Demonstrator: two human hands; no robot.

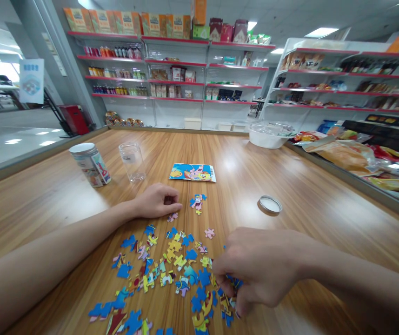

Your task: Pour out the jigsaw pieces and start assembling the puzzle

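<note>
**Puzzle sorting in progress: right hand picking through loose pieces**

The right hand (255,270) is curled low over the near edge of the scattered puzzle pieces (171,270), fingers drawn together on what looks like one or two blue pieces; the grip itself is partly hidden under the knuckles, so exactly which piece is pinched cannot be confirmed. The left hand (157,201) rests further out on the wooden table (307,195), fingers loosely closed, tips touching or just beside a single pink piece (172,217); whether it holds that piece I cannot tell.

Just beyond the left hand lies a small joined cluster (198,203), a few pieces already fitted. Behind it sits the reference picture card (193,172), flat and face up. Further left stand an empty clear jar (132,161) and a lidded printed tin (89,164), well apart from the pieces. A loose metal lid (269,204) lies to the right, a white bowl (268,135) at the far edge.

Judgement: the work appears to be at the sorting and matching stage, with most pieces still loose. The next move would call for lifting a single piece clear of the heap and turning it to match the cluster's edge.
</note>
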